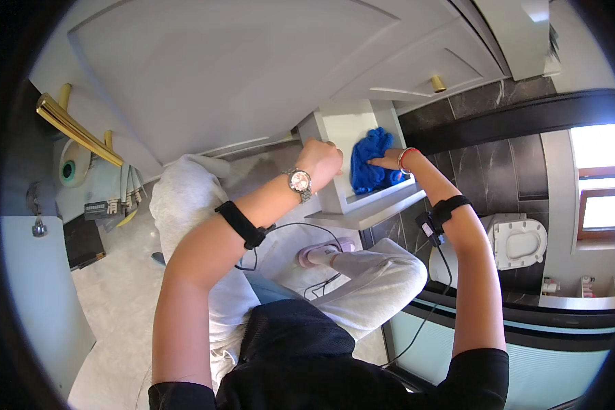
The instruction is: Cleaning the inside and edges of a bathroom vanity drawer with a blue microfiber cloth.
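A pulled-out light drawer [342, 123] stands before me, with a bunched blue fluffy cloth [364, 160] inside it. My right hand [388, 160] reaches over the drawer's right wall and touches the cloth, one finger laid along it. The other fingers are partly hidden, so a grip cannot be made out. My left hand [320, 158] is at the drawer's left wall, fingers curled downward and their tips out of sight. It wears a metal watch [300, 181]; bracelets [404, 160] circle my right wrist.
A grey cabinet door [225, 66] with a long gold handle [77, 128] rises ahead. Another drawer front bears a gold knob [438, 83]. Cables hang from both forearm straps. A white toilet [519, 241] is at right; printed papers [107, 189] and a pale door [41, 292] are at left.
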`<state>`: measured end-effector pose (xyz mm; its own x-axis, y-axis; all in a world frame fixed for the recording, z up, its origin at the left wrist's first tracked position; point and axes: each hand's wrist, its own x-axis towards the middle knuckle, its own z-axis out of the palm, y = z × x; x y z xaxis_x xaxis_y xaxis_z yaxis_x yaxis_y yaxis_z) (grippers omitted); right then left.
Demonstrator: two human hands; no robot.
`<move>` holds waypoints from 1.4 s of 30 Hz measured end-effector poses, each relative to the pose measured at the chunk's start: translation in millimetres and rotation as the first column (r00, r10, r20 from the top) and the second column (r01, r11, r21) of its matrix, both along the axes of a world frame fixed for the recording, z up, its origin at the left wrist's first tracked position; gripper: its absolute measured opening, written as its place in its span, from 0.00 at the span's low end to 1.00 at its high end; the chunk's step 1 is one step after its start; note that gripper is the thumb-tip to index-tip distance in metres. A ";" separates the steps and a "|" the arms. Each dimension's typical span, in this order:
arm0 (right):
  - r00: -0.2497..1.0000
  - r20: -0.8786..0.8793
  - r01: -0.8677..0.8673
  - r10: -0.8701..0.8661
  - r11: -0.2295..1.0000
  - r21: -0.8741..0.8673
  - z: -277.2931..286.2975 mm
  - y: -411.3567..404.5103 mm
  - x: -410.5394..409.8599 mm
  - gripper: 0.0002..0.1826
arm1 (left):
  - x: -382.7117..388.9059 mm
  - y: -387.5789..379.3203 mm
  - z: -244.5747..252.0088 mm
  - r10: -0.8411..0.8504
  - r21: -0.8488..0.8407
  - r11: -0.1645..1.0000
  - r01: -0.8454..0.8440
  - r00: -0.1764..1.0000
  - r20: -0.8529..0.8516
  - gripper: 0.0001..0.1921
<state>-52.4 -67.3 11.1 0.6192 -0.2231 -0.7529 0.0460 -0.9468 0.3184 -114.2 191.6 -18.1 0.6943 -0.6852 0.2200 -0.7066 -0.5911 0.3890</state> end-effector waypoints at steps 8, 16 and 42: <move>0.992 -0.022 -0.110 0.126 0.924 0.367 17.8 91.1 -38.4 0.42 | -1.1 -1.0 -1.0 0.035 0.095 0.995 -0.038 0.999 0.034 0.15; 0.948 0.303 -0.196 0.094 0.926 0.324 2.4 32.0 -64.2 0.38 | 3.3 2.5 -1.6 -0.009 0.045 0.999 0.010 1.000 -0.027 0.17; 0.639 0.439 -0.766 0.632 0.572 0.294 80.9 132.2 -109.2 0.21 | 18.4 44.0 14.3 0.349 0.570 0.818 -0.071 0.851 -0.394 0.16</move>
